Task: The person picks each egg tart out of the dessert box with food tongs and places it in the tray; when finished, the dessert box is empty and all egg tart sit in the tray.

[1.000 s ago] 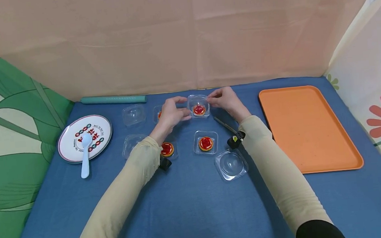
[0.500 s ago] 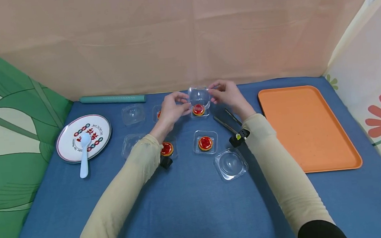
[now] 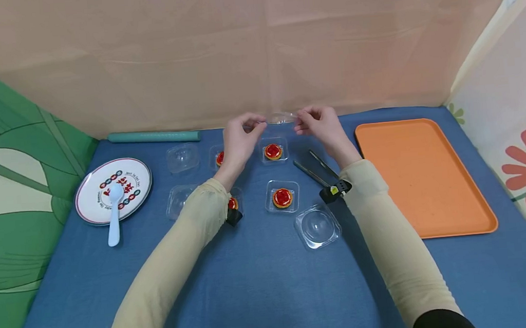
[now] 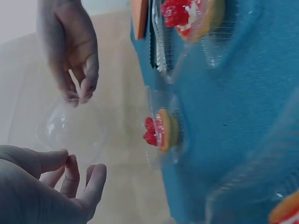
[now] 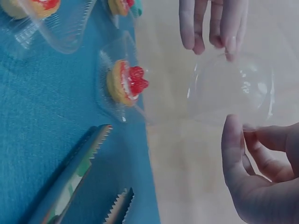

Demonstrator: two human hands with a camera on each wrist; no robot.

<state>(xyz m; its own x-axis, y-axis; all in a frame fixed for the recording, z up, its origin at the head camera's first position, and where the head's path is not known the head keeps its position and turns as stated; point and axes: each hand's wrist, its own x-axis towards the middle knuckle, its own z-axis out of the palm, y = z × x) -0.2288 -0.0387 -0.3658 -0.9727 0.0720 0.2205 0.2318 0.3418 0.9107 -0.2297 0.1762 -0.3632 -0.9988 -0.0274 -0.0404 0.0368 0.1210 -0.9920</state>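
A clear plastic domed lid (image 3: 283, 117) is up in the air near the back edge of the table. My left hand (image 3: 239, 141) pinches its left edge between thumb and fingers, and my right hand (image 3: 327, 130) pinches the opposite edge. From the right wrist view the lid (image 5: 229, 91) looks hollow, with nothing in it. Below it, a red-topped tart (image 3: 273, 152) sits in a clear square tray (image 3: 283, 142), apart from the lid. Another tart (image 3: 282, 198) lies in a tray nearer me. My left arm partly covers two more tarts.
Open black-handled tongs (image 3: 310, 174) lie by my right wrist. More clear lids (image 3: 183, 158) lie on the left, and one (image 3: 318, 226) at front right. An orange tray (image 3: 426, 177) is on the right. Far left, a plate (image 3: 96, 197) bears a white spoon (image 3: 115, 211); behind lies a teal roll (image 3: 154, 137).
Both hands have risen away from the back tray with the lid between them. It has tipped from lying over the tart to nearly edge-on, and the tart is now uncovered.
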